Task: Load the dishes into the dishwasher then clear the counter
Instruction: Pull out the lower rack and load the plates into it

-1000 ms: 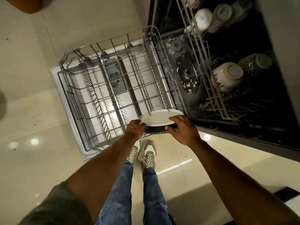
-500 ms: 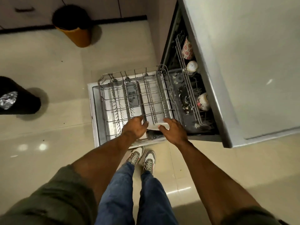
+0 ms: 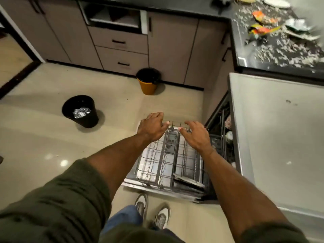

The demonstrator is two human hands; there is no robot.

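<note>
Dishwasher lower rack [image 3: 157, 165] stands pulled out over the open door, with the machine's dark tub [image 3: 219, 137] on its right. Its slide path therefore runs left to right across the view. One plate [image 3: 188, 179] leans in the rack's near right corner, close to the person's feet. The other rows of tines look bare.

Both hands are over the rack's far rim, palms down, fingers spread and loose, and they hold nothing. The left hand [image 3: 152, 128] is over the far left corner and the right hand [image 3: 196, 135] is just beside it toward the tub. Whether any fingertip touches the wire cannot be told.

The other dishes in view lie up and to the right on the black surface [image 3: 239, 50], well apart from both hands and past the tub. A white plate [image 3: 277, 2] sits at the surface's far edge. Nearer are bright wrappers [image 3: 263, 29], a silvery packet [image 3: 298, 25] and a spread of pale scraps [image 3: 280, 51].

The right hand is nearer to all of this, so a reach for the next dish would probably lead with that arm, up and across to the right. The white plate is the farthest item, and the litter lies between it and the person. A black bin [image 3: 80, 111] and an orange bin [image 3: 148, 81] stand on the floor to the left, the opposite way from the surface.
</note>
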